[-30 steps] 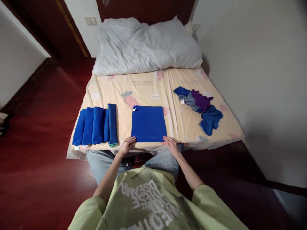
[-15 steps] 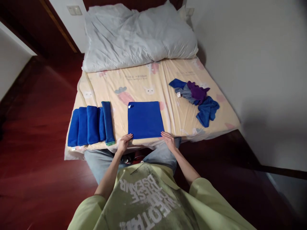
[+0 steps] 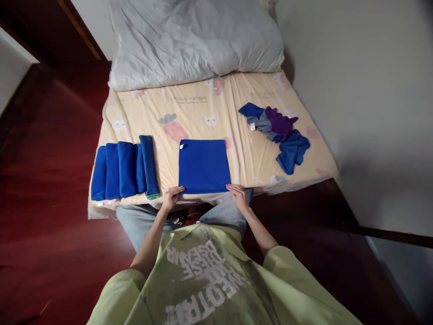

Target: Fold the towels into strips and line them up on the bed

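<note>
Lying flat at the front edge of the bed [image 3: 199, 113], the blue cloth [image 3: 204, 166] is showing as a near-square. Left hand [image 3: 173, 197] is resting extended fingers on its near-left corner; right hand [image 3: 237, 196] is doing the same on the near-right corner. Thumbs are hiding, so can't tell whether either hand is pinching or just pressing.

Text check: sheet print is reading "Cute rabbit" beyond the cloth, with a smaller line under it that's coming out too fine to read. Carrot print [image 3: 175, 130] and rabbit-face print [image 3: 210, 120] are showing nearby. White tag [image 3: 181, 146] is sitting on the cloth's far-left corner, wording too small. Shirt [image 3: 203, 275] is carrying big white slanted lettering; "THESE" is reading OK, other lines are coming out garbled.

Left of the cloth, folded blue cloths [image 3: 126, 169] are lying side by side; the green-edged cloth [image 3: 149, 167] is forming the right end of that row. Well to the right, a crumpled heap is lying: purple cloth [image 3: 280, 123], grey cloth [image 3: 263, 124] bearing a white label [image 3: 252, 127], plus blue pieces. White bedding [image 3: 192, 45] is filling the far end.
</note>
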The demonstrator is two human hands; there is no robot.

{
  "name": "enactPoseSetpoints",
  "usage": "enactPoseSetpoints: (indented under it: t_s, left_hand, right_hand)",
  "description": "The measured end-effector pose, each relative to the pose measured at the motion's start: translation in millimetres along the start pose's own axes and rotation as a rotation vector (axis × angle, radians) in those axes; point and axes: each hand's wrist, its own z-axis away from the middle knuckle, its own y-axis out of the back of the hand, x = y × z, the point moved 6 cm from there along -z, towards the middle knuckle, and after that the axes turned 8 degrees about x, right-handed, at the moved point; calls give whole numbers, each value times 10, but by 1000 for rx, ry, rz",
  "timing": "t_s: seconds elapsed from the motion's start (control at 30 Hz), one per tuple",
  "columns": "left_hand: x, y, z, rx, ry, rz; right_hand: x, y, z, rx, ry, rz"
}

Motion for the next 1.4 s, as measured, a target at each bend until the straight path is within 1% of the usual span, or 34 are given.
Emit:
enactPoseSetpoints:
  t_s: [0.2,0.33,0.47,0.57,0.67,0.83,0.93,1.13,1.27,1.4]
  left_hand:
    - [25,31,-44,-21,96,39]
    - [-11,48,-69,33,182,48]
    - [-65,37,-108,78,271,71]
    - [-124,36,-152,119,343,74]
    - [-164,37,-197,162,377,42]
    - [-173,32,-239,267,394,8]
    - [-189,9,-265,295,407,24]
    - [-205,18,-376,271,383,22]
    - [-196,48,-429,236,369,-25]
    - [-238,43,-473,244,385,-76]
  right_hand:
    - [27,28,-68,20,-152,-93]
    - [69,26,-79,64,-261,-136]
    - [119,4,-98,118,-338,-180]
    - [200,-18,-128,159,-412,-177]
    - [302,-39,-173,198,-476,-149]
    - [411,-77,-256,221,-496,-132]
    - [464,-80,-278,228,-511,-160]
    - [562,-75,-328,203,-506,-188]
    - [624,-98,-409,152,-504,-186]
    - [640,-104,-495,123,-483,-144]
